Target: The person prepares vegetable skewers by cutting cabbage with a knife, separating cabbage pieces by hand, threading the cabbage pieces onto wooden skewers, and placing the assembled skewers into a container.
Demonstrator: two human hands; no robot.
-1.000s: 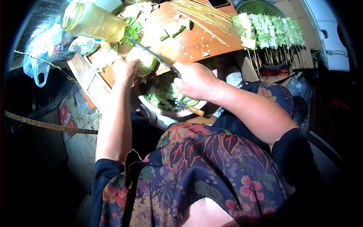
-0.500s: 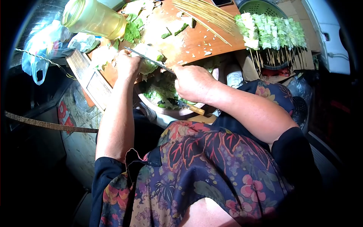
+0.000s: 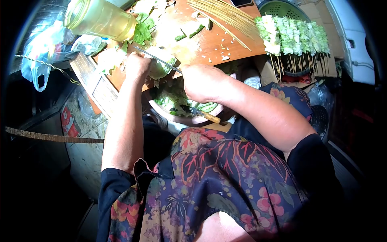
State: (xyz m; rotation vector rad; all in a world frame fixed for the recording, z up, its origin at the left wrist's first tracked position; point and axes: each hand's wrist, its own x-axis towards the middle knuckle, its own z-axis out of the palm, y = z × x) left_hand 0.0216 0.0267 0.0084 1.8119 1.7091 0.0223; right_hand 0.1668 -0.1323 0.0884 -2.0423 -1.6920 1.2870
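Observation:
My right hand (image 3: 204, 82) is closed around the handle end of a long thin knife (image 3: 163, 61). Its blade points up and left, across a pale green head of leafy vegetable (image 3: 164, 71), like lettuce or cabbage. At the left side of that head my left hand (image 3: 138, 65) is closed, fingers curled against it, and the knife's tip reaches just above this hand. Below both hands, a round basin (image 3: 183, 119) holds cut leaves. A tool with a wooden handle (image 3: 211, 117) rests over the basin's near rim.
Bamboo skewers (image 3: 225, 18) and leaf scraps (image 3: 196, 30) lie on the orange-brown board (image 3: 193, 50). Leaf-loaded skewers (image 3: 292, 36) sit by a green colander (image 3: 282, 9) at right. A yellowish jar (image 3: 105, 20) and plastic bag (image 3: 44, 52) are at left.
My right hand has shifted slightly left and away from me, and the knife with it. My left hand stays at the leafy head. The whole view has shifted a little.

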